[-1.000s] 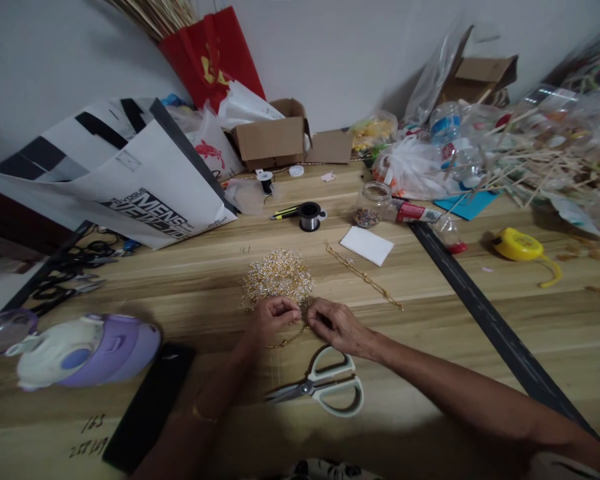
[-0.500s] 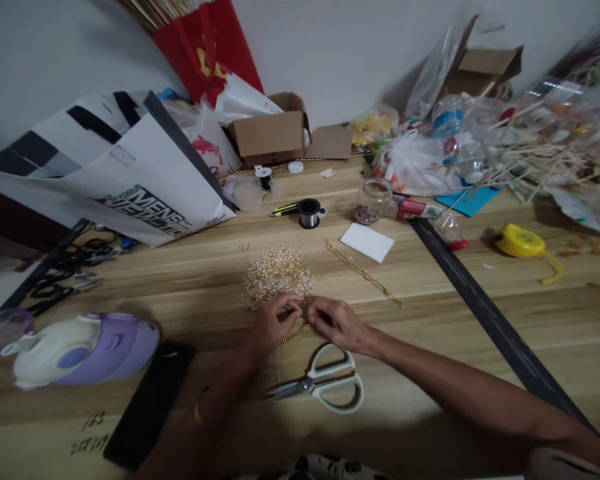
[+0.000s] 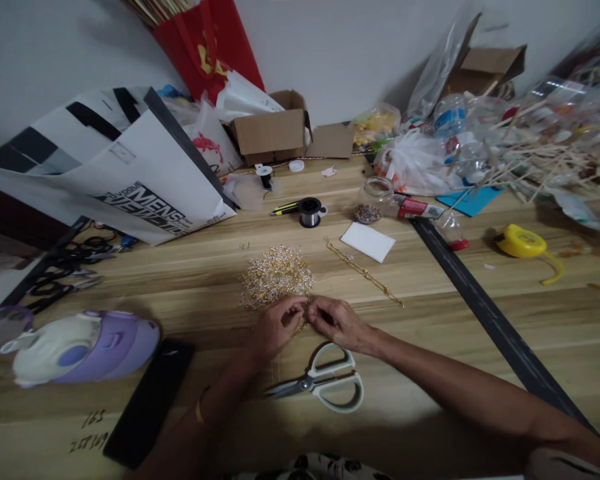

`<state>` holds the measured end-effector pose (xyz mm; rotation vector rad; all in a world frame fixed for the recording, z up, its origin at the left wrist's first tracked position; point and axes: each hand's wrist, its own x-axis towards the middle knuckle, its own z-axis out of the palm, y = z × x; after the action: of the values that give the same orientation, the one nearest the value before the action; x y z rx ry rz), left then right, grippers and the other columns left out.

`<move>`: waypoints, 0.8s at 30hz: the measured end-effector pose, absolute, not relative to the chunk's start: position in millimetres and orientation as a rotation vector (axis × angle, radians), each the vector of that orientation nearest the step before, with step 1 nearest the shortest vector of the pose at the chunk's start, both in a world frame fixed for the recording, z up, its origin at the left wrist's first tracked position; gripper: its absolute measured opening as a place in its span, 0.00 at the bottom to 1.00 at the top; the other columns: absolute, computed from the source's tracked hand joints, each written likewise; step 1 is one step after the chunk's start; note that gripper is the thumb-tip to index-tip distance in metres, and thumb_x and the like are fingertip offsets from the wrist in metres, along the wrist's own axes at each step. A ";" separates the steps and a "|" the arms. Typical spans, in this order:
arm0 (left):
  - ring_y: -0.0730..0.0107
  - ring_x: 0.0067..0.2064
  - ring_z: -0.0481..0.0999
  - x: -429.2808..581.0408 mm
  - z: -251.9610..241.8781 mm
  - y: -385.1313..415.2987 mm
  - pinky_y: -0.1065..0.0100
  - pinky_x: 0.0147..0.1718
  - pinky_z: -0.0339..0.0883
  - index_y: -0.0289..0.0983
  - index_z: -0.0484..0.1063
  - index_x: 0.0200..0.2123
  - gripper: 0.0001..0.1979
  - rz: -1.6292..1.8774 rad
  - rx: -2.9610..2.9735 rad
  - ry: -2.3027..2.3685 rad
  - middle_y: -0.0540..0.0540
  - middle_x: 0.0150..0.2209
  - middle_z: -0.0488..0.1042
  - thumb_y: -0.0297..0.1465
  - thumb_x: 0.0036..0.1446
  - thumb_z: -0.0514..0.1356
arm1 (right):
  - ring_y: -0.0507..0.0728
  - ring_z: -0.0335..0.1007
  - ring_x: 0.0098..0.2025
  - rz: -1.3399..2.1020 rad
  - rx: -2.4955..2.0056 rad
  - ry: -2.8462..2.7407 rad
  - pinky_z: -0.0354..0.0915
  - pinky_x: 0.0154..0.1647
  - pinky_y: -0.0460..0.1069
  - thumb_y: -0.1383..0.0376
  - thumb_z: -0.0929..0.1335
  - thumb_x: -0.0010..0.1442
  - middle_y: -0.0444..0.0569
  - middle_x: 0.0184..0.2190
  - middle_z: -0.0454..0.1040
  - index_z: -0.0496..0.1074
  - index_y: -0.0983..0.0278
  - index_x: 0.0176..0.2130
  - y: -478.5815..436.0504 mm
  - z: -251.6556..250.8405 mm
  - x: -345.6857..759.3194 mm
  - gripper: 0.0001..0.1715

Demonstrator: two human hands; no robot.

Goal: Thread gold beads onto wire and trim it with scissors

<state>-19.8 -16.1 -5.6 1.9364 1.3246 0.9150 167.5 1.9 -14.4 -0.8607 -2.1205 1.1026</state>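
The gold heap (image 3: 277, 270) glints like glossy metal, the scissor handles (image 3: 360, 392) look smooth plastic, the tabletop (image 3: 440, 320) grained wood.

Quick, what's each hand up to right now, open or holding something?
Left hand: fingers curled; whether closed on anything cannot be told.
Right hand: closed in a pinch beside the thin gold-coloured chain; any grip on it is unclear.

Dim, cool light leaves the desk (image 3: 420, 293) muted. Nearer the wearer than the scissors (image 3: 306, 385), a broad, soft-edged shadow spreads; just beyond them, the gold chain (image 3: 300, 328) looks indistinct (its links run together). Far right of the scissors, clutter smears and stretches.
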 end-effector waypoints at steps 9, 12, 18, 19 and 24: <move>0.71 0.37 0.74 -17.6 1.3 -18.2 0.71 0.41 0.68 0.37 0.73 0.42 0.12 0.903 2.028 1.296 0.47 0.35 0.76 0.23 0.55 0.55 | 0.49 0.59 0.26 1.104 -0.876 -2.121 0.55 0.28 0.43 0.71 0.62 0.60 0.42 0.25 0.66 0.65 0.65 0.32 2.1 -13.4 167.5 0.05; 0.71 0.37 0.74 -17.1 1.3 -18.4 0.71 0.41 0.68 0.37 0.72 0.42 0.13 0.897 2.041 1.303 0.47 0.35 0.77 0.23 0.54 0.55 | 0.50 0.59 0.26 1.096 -0.872 -2.115 0.55 0.28 0.43 0.71 0.63 0.60 0.43 0.26 0.66 0.65 0.65 0.31 2.2 -13.7 167.4 0.05; 0.71 0.37 0.74 -16.7 1.9 -18.9 0.70 0.42 0.68 0.37 0.73 0.42 0.13 0.890 2.034 1.303 0.47 0.35 0.77 0.22 0.54 0.55 | 0.50 0.59 0.26 1.106 -0.887 -2.113 0.55 0.28 0.43 0.71 0.63 0.59 0.42 0.26 0.66 0.65 0.65 0.32 2.0 -14.5 167.2 0.04; 0.71 0.37 0.74 -16.8 1.6 -18.9 0.70 0.41 0.68 0.37 0.73 0.41 0.12 0.889 2.017 1.306 0.47 0.35 0.77 0.23 0.54 0.55 | 0.50 0.59 0.27 1.104 -0.886 -2.112 0.55 0.29 0.43 0.71 0.63 0.59 0.42 0.26 0.66 0.65 0.65 0.32 2.0 -14.6 167.1 0.04; 0.72 0.36 0.75 -17.5 -3.4 -17.9 0.72 0.38 0.69 0.37 0.72 0.43 0.14 0.903 1.876 1.309 0.48 0.34 0.77 0.22 0.52 0.56 | 0.49 0.58 0.25 1.101 -0.883 -2.103 0.54 0.27 0.43 0.70 0.63 0.60 0.42 0.25 0.65 0.66 0.65 0.32 2.8 -16.9 166.9 0.04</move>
<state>-17.5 -17.9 -3.4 1.8762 1.3095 0.9029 166.9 2.8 -16.9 -0.8833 -2.1028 1.1013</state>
